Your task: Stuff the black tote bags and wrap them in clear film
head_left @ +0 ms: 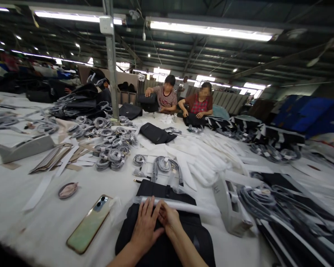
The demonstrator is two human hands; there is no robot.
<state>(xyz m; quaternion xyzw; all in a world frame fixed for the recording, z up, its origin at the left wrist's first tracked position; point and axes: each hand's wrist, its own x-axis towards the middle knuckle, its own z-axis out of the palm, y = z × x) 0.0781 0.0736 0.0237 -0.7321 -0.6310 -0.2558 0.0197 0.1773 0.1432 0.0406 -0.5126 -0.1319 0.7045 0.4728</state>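
A black bag (195,230) lies flat on the white table in front of me. Across it runs a rolled strip of thin white wrapping sheet (183,206), with clear plastic film at its left end. My left hand (146,224) rests on the bag, fingers stretched forward and their tips on the white strip. Right beside it, my right hand (168,218) has its fingers curled and pinched at the strip's near edge; what lies between them is hidden. Above the bag, a wrapped grey strap (164,164) lies coiled within the arch of the bag's handle (179,171).
Left of the bag are a phone (89,224), a hair tie (68,190), coiled straps (110,148) and a tape dispenser (25,148). Another dispenser (231,207) stands at right beside piled straps (264,196). White padding (208,159) lies beyond. Two people handle black bags across the table.
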